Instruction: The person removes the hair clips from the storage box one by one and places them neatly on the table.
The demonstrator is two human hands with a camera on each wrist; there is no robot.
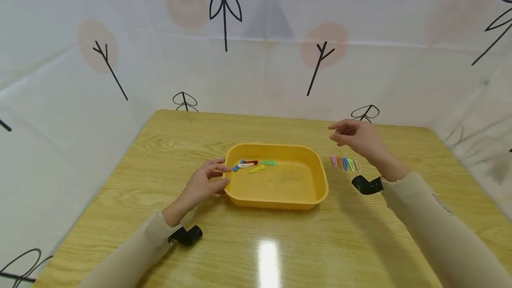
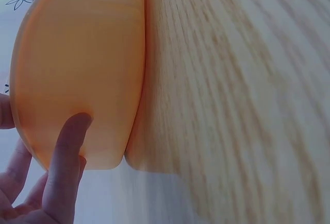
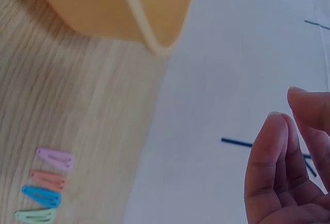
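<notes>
A yellow plastic tray (image 1: 276, 197) stands on the wooden table. Against its left end is my left hand (image 1: 206, 180), fingers at the rim; in the left wrist view, a finger (image 2: 67, 152) presses the outer wall while others reach the rim, gripping it. Inside, toward the left, lie several snap hair clips: green (image 1: 269, 162), yellow (image 1: 257, 169), red (image 1: 252, 162), white and blue. My right hand (image 1: 362, 139) hovers beyond the tray's right side, fingers loosely bent, nothing between them. Below it, a row of hair clips includes a pink one (image 1: 334, 161) and a blue one (image 3: 41, 196).
The clip row also has orange (image 3: 48, 181), light green and beige ones, right of the tray. Black wrist mounts (image 1: 186, 236) sit at both sleeves. A white patterned cloth (image 1: 264, 74) hangs behind the table (image 1: 192, 132) and down both its sides.
</notes>
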